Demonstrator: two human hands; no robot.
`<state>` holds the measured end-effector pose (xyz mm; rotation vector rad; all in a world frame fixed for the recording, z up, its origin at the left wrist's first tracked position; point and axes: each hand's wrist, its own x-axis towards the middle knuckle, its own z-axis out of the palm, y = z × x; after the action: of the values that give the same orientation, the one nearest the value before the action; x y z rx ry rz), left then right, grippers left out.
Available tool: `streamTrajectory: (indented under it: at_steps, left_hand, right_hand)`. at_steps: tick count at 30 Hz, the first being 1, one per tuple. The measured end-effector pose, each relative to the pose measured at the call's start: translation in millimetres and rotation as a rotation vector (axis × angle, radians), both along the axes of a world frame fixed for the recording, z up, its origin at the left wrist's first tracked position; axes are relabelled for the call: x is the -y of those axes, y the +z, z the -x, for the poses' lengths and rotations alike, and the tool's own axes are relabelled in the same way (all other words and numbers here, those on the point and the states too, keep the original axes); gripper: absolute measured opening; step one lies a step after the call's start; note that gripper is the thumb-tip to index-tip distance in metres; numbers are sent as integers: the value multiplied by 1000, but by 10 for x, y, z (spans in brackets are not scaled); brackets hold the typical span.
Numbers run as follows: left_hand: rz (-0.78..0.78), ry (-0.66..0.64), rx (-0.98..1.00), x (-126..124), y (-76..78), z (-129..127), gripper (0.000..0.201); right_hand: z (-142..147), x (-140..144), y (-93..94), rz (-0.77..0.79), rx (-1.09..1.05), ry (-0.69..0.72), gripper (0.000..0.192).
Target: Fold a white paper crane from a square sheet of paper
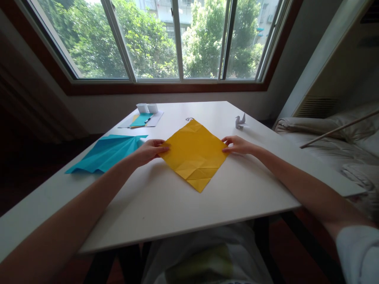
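Note:
A square sheet of yellow paper (194,152) is turned like a diamond above the white table, with one corner pointing at me. Crease lines cross it, most plainly near that front corner. Its left corner is pinched between the thumb and fingers of my left hand (151,151). My right hand (237,144) grips the opposite corner in the same way. Just beyond my left hand, a creased blue paper sheet (109,152) lies on the table, partly covered by my forearm. A folded white paper bird (240,121) stands past my right hand.
The white table (183,213) ends close to my body. At its back left are two small white boxes (147,108), stacked papers (141,119) and a pen (149,118). A small dark looped object (189,118) sits behind the yellow sheet. A window (177,39) lies beyond.

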<state>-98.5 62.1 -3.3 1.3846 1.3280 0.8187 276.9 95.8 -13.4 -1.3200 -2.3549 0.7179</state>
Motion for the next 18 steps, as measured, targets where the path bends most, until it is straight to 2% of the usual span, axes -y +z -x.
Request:
streamTrajectory:
  at_steps: [2,5,11,18]
  left_hand:
    - [-22,-24,-151,-9,31,38,32]
    - [-75,-48,-331,-27,67,106,30]
    - [-173,-89,-426,-92,26,233,28]
    - [-293,-126,-590,-107,31,257,29]
  right_hand:
    - [-7,-6,6,-37,9,35,37]
    - [-21,-12,10,-66,10,48,32]
    - [-59,-44,-21,-109,-10,35,28]
    - [-84,-78,-51,-197,-32,65,28]
